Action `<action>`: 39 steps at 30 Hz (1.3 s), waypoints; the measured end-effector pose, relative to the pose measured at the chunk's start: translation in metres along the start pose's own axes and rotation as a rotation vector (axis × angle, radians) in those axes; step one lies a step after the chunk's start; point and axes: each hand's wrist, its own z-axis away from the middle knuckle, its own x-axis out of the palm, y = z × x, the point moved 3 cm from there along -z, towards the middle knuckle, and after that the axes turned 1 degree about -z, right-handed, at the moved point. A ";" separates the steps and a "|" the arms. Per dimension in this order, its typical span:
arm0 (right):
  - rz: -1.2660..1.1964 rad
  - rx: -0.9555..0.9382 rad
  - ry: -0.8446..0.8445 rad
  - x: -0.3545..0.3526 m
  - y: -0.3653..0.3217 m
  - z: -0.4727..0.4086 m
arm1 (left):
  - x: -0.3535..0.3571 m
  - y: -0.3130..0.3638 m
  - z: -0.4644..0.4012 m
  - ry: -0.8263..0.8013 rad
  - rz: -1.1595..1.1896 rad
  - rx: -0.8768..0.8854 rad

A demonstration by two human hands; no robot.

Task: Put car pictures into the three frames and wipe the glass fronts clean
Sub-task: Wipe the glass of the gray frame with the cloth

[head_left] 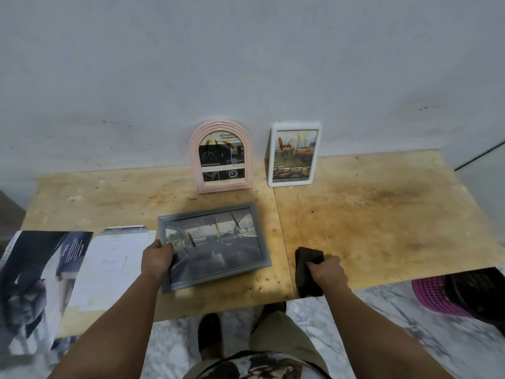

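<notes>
Step in hand: I read this as the wiping stage for the last of the three frames; the grey frame (214, 246) lies flat on the surface (382, 214) with a car-interior picture already behind its glass.
Left grip: my left hand (158, 259) holds the grey frame by its left edge, thumb over the rim and onto the glass, steadying it.
Right grip: my right hand (326, 272) is curled around a dark cloth (308, 269), which rests on the surface just right of the grey frame, apart from it.
Next move: I judge the cloth needs to be lifted over onto the glass of the grey frame and swept across while the left hand keeps the frame from sliding; the thumb will have to shift so the covered corner gets wiped too.
Pink arched frame (222, 157): stands upright behind the grey frame, against the wall, holding a page of dashboard shots.
White frame (294, 154): upright against the wall, behind and to the right of the grey frame, holding a page of orange-toned pickup pictures.
Loose sheets: a pale brochure page (109, 258) and a dark one (35, 283) lie left of the grey frame.
Glass state: I cannot tell from here whether any pane is already clean.
</notes>
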 end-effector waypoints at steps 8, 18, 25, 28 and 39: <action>-0.263 -0.093 -0.087 -0.003 -0.004 0.012 | 0.001 -0.005 -0.001 -0.033 -0.203 0.052; -0.982 0.034 -0.391 0.007 -0.017 0.056 | -0.012 0.006 0.033 -0.157 -0.210 0.176; -1.252 -0.036 -0.693 0.026 -0.070 0.118 | -0.029 -0.003 0.050 -0.181 -0.268 0.281; -1.215 -0.022 -0.758 0.044 -0.085 0.140 | -0.037 -0.009 0.056 -0.190 -0.304 0.310; -1.183 0.075 -1.006 0.110 -0.100 0.184 | -0.046 -0.062 0.029 -0.223 -0.437 0.376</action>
